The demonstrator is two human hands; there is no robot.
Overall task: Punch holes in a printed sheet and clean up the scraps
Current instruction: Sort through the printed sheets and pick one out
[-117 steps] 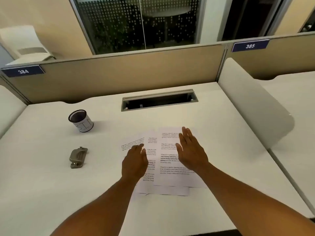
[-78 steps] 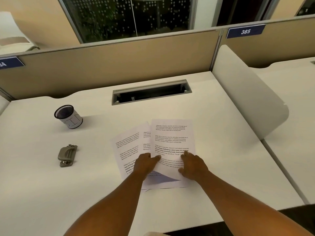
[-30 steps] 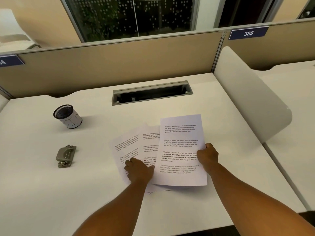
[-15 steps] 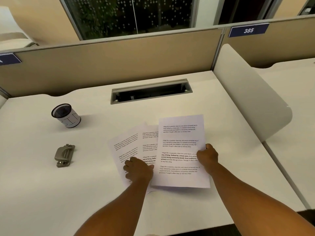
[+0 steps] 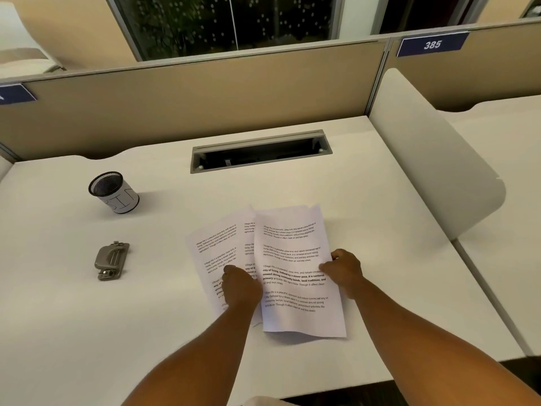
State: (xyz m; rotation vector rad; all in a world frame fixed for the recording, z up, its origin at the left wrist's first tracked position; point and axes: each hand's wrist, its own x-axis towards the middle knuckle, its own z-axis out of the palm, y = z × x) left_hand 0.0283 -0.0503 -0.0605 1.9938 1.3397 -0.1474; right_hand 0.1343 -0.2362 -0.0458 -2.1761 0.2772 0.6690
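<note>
The top sheet (image 5: 295, 268) lies mid-desk, overlapping the other sheets (image 5: 219, 247) to its left, its near edge lifted a little off the desk (image 5: 366, 183); the right hand (image 5: 342, 272) pinches its right edge with curled fingers, while the left hand (image 5: 241, 284) rests on the lower sheets, fingers curled under so whether they grip paper I cannot tell. It looks light, limp and easily creased, best taken by an edge and kept flat. The punch (image 5: 111, 260) and mesh cup (image 5: 114, 192) sit well apart to the left.
</note>
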